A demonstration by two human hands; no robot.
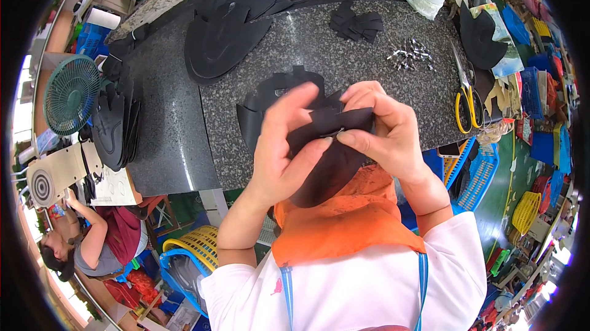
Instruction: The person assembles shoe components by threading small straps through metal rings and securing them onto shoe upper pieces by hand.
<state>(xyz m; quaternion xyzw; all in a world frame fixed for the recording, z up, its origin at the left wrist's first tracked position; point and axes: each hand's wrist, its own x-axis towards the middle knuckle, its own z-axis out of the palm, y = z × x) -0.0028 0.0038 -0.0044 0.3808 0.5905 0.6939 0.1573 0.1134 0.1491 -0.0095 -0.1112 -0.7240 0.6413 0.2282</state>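
Note:
Above my orange apron (pixel 344 232), both hands work on a black shoe-upper piece (pixel 329 174) that is folded and bent. My left hand (pixel 279 146) has its thumb pressed along the near fold, with its fingers behind the piece. My right hand (pixel 387 131) pinches the other side between thumb and fingers. A small shiny metal bit shows between the two thumb tips; its kind is too small to tell. Just beyond my hands, another black cut piece (pixel 292 82) lies on the speckled stone tabletop (pixel 230 122).
Stacked black pieces (pixel 215 45) cover the far side. Short black straps (pixel 356 23) and small silver metal fittings (pixel 410 55) lie right of them. Yellow-handled scissors (pixel 467 106) rest at the right edge. A green fan (pixel 70 94) and a seated person (pixel 92 239) are to the left.

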